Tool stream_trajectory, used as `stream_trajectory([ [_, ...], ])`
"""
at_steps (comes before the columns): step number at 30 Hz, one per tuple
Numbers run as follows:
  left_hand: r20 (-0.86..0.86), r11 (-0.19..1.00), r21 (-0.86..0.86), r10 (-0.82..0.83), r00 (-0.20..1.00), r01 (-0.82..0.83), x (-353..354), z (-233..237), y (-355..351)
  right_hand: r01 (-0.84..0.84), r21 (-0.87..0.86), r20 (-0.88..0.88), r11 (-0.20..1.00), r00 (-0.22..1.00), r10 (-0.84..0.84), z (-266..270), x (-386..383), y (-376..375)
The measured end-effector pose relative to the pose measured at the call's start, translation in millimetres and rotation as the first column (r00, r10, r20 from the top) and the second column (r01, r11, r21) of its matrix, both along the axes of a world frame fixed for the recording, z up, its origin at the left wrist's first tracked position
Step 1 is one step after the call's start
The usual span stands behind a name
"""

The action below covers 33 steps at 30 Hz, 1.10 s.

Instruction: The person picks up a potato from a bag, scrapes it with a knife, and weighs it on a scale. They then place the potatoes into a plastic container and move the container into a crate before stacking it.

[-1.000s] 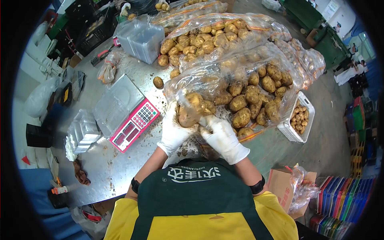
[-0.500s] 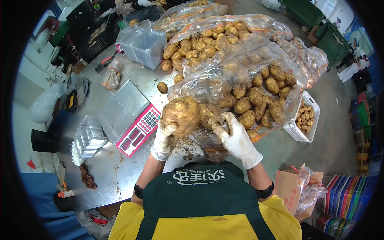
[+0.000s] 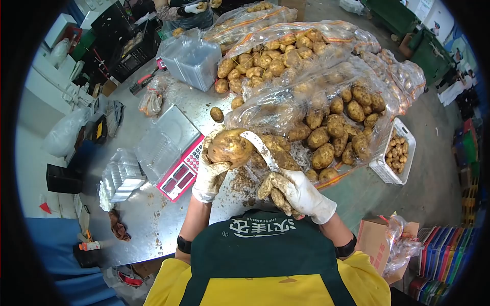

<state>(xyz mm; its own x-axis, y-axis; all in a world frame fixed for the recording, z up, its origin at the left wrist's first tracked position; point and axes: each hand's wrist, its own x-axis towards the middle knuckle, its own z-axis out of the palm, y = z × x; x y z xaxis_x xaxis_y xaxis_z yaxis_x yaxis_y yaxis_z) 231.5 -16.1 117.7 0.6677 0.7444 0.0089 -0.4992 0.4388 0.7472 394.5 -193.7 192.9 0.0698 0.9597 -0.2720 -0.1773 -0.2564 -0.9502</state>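
The left hand (image 3: 208,172), in a white glove with muddy fingers, is partly closed around a big potato (image 3: 230,148). It cups the potato from the left and from under it, with the thumb bent across the low side. That arm comes almost straight up from the near edge of the metal tabletop (image 3: 138,219). The big potato is held over the middle of the tabletop, just to the right of a pink scale (image 3: 179,176). The right hand (image 3: 301,191), also in a white glove, has its back up and its muddy fingers curled shut around the low end of a curved knife (image 3: 260,149). The arm leans in from the right, and the blade goes up and left to the right side of the big potato. I can't tell if its tip touches. Past both hands, an open plastic bag (image 3: 286,109) full of potatoes reaches over the right edge of the tabletop. One small potato (image 3: 217,114) sits between the bag and the scale. The green apron (image 3: 265,250) has big white Chinese letters, small letters that say "SHENJIANONG", and a ® sign. The red writing on the cardboard box (image 3: 371,246) at the right is too small to read.
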Motion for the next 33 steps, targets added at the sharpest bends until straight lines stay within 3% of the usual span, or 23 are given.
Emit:
stream_trajectory([
  [2,-0.02,1.0,0.018,0.012,1.0,-0.012,0.1,0.1,0.4,0.039,0.057,0.06,0.998,0.997,-0.043,-2.3,-3.0,0.4],
  [11,-0.076,0.992,0.122,0.03,0.997,-0.021,2.4,2.2,6.0,0.055,0.076,0.029,0.996,0.998,-0.057,-9.5,-4.0,-2.0],
  [17,-0.081,0.98,0.198,0.023,0.996,-0.007,2.3,6.2,10.2,-0.046,-0.096,-0.113,0.994,0.993,0.035,-4.7,1.1,-0.5],
  [20,-0.113,0.975,0.221,0.031,0.993,-0.005,3.0,8.5,13.5,0.036,-0.124,-0.018,0.992,0.999,-0.039,-4.7,-2.4,1.3],
  [22,-0.109,0.968,0.249,0.042,0.993,-0.014,4.2,9.4,14.6,0.028,-0.133,-0.045,0.991,0.998,-0.035,-0.9,-4.0,3.1],
  [27,-0.13,0.916,0.399,0.107,0.986,-0.046,1.4,3.0,19.7,-0.087,-0.119,-0.362,0.989,0.931,0.038,-3.1,3.6,2.3],
  [30,-0.134,0.903,0.425,0.124,0.983,-0.056,3.4,13.1,16.2,0.019,-0.223,-0.088,0.975,0.995,-0.04,-1.1,-8.4,8.8],
  [33,-0.132,0.901,0.429,0.132,0.982,-0.063,4.0,9.0,18.7,0.059,-0.086,0.018,0.994,0.998,-0.058,-13.1,-12.2,10.7],
])
